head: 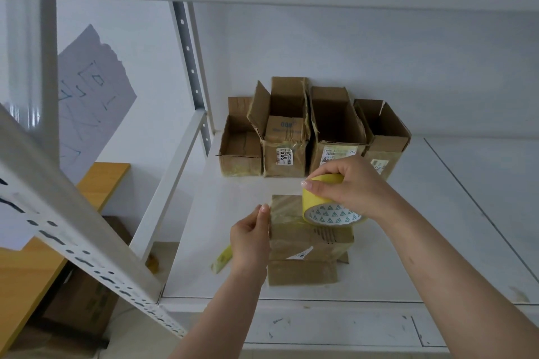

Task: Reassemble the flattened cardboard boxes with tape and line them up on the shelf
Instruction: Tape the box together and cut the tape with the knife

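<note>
Right hand [347, 183] has its fingers wrapped round the tape roll [329, 207], left hand [250, 233] pinches the loose end over the box [309, 239] on the shelf [437, 213]. Stretched clear tape could easily wrinkle or stick skewed.

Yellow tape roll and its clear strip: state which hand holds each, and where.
Right hand grips the yellow tape roll by its outer rim. Left hand pinches the clear strip's free end, over the brown cardboard box.

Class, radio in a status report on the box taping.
Right hand grips yellow tape roll; left hand pins the tape end. Box being taped lies on shelf. Four open boxes lined up behind. Nothing obstructing.
</note>
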The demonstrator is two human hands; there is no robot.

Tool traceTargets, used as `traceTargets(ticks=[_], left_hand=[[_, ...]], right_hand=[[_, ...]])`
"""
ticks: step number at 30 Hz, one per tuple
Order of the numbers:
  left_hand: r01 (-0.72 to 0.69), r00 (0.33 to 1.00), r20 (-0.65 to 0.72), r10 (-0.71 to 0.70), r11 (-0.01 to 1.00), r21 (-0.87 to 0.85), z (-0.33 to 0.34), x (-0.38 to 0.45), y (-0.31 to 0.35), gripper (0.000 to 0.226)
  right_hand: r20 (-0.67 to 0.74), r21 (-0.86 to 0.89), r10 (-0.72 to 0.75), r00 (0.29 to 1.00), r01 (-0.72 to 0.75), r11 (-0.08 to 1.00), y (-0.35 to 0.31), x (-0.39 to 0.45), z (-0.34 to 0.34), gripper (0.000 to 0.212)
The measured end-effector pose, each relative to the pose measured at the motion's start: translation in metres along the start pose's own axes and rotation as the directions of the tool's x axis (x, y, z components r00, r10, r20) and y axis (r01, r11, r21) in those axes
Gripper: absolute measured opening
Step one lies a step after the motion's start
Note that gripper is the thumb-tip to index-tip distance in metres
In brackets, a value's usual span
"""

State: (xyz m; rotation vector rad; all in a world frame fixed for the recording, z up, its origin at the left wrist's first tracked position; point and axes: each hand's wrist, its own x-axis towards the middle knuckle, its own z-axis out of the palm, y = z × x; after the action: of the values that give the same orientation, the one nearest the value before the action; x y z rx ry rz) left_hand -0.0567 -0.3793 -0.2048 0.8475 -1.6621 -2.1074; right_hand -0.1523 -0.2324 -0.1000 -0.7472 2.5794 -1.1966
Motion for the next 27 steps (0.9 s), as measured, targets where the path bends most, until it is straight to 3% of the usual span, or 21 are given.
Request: traceTargets(ticks=[23,27], left_hand=[[0.143,0.99,0.006,-0.143,0.986,-0.091,0.0086,-0.0084,-0.0014,0.052],[0.16,0.987,0.026,-0.158,0.983,-0.089,0.0085,-0.0035,-0.0072,0.042]], right_hand=[[-0.018,0.046,0.028,0.999,-0.027,0.999,0.0001,-0.0031,-0.0001,0.012],[-0.02,0.048,0.021,1.0,-0.02,0.999,0.0004,-0.0036,-0.001,0.012]])
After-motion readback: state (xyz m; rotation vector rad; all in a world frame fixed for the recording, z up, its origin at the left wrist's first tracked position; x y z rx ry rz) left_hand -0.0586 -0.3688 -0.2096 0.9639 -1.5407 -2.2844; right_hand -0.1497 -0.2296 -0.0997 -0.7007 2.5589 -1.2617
